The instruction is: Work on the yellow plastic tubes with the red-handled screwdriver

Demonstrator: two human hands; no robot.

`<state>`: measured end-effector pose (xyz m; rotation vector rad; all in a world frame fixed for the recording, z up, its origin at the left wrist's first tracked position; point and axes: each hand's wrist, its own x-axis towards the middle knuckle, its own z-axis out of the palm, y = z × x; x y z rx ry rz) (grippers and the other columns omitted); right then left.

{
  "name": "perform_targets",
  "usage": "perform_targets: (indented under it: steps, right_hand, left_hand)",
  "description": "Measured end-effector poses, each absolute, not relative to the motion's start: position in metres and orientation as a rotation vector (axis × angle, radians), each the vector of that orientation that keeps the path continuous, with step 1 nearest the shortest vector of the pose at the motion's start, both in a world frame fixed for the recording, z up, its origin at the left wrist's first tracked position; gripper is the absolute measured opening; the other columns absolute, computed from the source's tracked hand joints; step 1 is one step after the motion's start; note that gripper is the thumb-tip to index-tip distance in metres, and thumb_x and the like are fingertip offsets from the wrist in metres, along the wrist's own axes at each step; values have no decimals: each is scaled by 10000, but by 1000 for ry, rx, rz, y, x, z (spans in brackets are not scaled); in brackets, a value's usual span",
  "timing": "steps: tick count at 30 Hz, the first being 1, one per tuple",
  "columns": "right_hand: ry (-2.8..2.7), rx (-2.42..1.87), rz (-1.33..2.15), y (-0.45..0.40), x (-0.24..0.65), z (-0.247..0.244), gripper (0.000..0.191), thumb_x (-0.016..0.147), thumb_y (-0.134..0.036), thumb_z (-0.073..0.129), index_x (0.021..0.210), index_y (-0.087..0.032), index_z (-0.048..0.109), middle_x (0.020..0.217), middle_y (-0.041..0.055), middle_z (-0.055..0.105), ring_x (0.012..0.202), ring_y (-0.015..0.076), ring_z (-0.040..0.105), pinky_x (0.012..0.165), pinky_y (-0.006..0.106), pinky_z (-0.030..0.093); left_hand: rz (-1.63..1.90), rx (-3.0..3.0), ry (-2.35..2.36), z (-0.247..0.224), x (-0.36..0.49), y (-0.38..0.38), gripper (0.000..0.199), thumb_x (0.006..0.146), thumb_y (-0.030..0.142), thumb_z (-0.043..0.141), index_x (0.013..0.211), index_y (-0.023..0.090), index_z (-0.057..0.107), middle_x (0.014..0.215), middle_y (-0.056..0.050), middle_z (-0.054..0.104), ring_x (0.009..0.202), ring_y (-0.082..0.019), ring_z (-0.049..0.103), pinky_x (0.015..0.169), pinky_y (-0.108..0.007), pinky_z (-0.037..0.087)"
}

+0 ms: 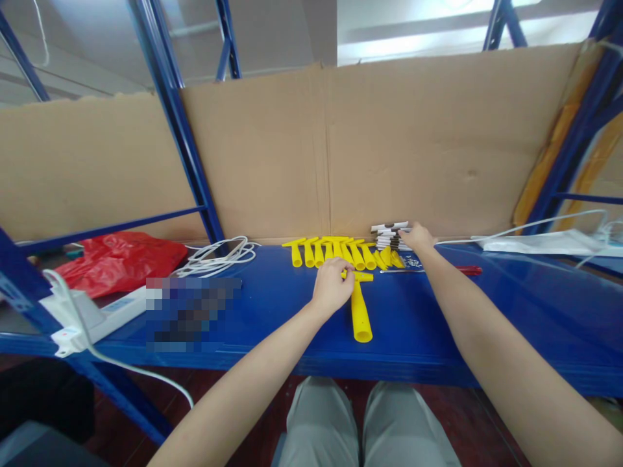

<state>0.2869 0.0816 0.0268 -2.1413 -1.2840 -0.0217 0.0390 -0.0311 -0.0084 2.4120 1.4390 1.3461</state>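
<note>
My left hand [333, 283] is closed around the left end of the crossbar of a yellow T-shaped plastic handle [361, 314]. The handle's hollow stem points toward me on the blue shelf. At the back, the fingers of my right hand [418, 237] close on the right end of a stack of flat black-and-white pieces [387, 240]. Several more yellow T-shaped handles [310, 253] lie in a row behind my left hand. Small yellow wedge-like pieces [387, 257] lie in front of the stack, beside tiny light-coloured bits [413, 262] too small to name.
A cardboard sheet [272, 155] walls off the back of the blue shelf [292, 324]. On the left are a red plastic bag [121, 259], a coiled white cable [219, 256] and a white power strip [126, 308]. A red object [470, 270] lies beyond my right forearm.
</note>
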Motion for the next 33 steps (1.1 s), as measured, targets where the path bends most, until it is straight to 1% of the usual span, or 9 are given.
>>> perform_targets:
  steps: [3, 7, 11, 16, 23, 25, 29, 31, 33]
  right_hand:
    - [-1258, -2168, -12, 82, 283, 27, 377, 887, -362, 560, 1198, -167, 649, 1222, 191, 652, 1204, 327, 575, 1012, 516, 374]
    - [-1204, -2157, -68, 76, 277, 27, 344, 874, -313, 563, 1157, -158, 684, 1194, 194, 670, 1183, 331, 590, 1007, 509, 368]
    - [-1155, -2100, -60, 69, 276, 27, 334, 867, -278, 542, 1151, -183, 691, 1168, 176, 681, 1152, 317, 604, 987, 486, 378]
    - [-1171, -2109, -32, 64, 277, 25, 379, 874, -263, 500, 1208, -174, 656, 1223, 177, 649, 1197, 320, 564, 1020, 507, 332]
    - [-1212, -2067, -43, 72, 283, 16, 480, 850, -324, 536, 1317, -221, 581, 1315, 178, 564, 1252, 340, 497, 1036, 565, 312]
    - [-1209, -2049, -31, 73, 284, 14, 511, 850, -380, 542, 1339, -233, 559, 1341, 179, 535, 1271, 349, 473, 1039, 582, 303]
    - [-1226, -1988, -35, 73, 284, 13, 634, 857, -538, 518, 1413, -236, 472, 1400, 190, 479, 1308, 367, 421, 1031, 600, 293]
    - [-1255, -1973, -90, 72, 283, 14, 660, 865, -553, 507, 1436, -227, 439, 1406, 200, 477, 1310, 371, 414, 1026, 610, 281]
    - [-1309, -1987, -152, 72, 280, 15, 627, 884, -534, 491, 1419, -209, 461, 1383, 210, 501, 1288, 370, 434, 1026, 616, 260]
  left_hand:
    - [1342, 2419, 1437, -8, 39, -33, 217, 776, 24, 540, 760, 176, 693, 886, -47, 728, 916, -206, 655, 874, -338, 508]
    - [1329, 2433, 1443, -8, 39, -32, 212, 772, 25, 543, 756, 174, 693, 883, -48, 728, 914, -208, 655, 873, -341, 513]
    - [1311, 2438, 1454, -8, 39, -31, 211, 759, 22, 549, 737, 179, 687, 882, -46, 724, 919, -211, 654, 876, -341, 513]
    - [1294, 2439, 1450, -8, 40, -33, 204, 761, 28, 543, 748, 163, 696, 890, -69, 721, 919, -218, 653, 891, -356, 511]
    - [1257, 2450, 1459, -9, 40, -33, 188, 757, 46, 557, 743, 175, 694, 887, -64, 721, 927, -224, 650, 889, -360, 512]
    - [1256, 2458, 1456, -9, 40, -33, 186, 757, 53, 561, 736, 184, 692, 881, -54, 721, 922, -220, 652, 884, -359, 516]
    - [1260, 2459, 1448, -10, 40, -32, 184, 753, 63, 563, 731, 193, 692, 873, -45, 721, 915, -212, 654, 889, -361, 520]
    - [1259, 2461, 1443, -10, 40, -33, 185, 754, 65, 561, 735, 192, 694, 872, -48, 721, 915, -212, 654, 892, -366, 520]
    - [1258, 2464, 1438, -10, 40, -34, 184, 757, 65, 559, 742, 186, 697, 877, -53, 721, 919, -215, 653, 891, -367, 519]
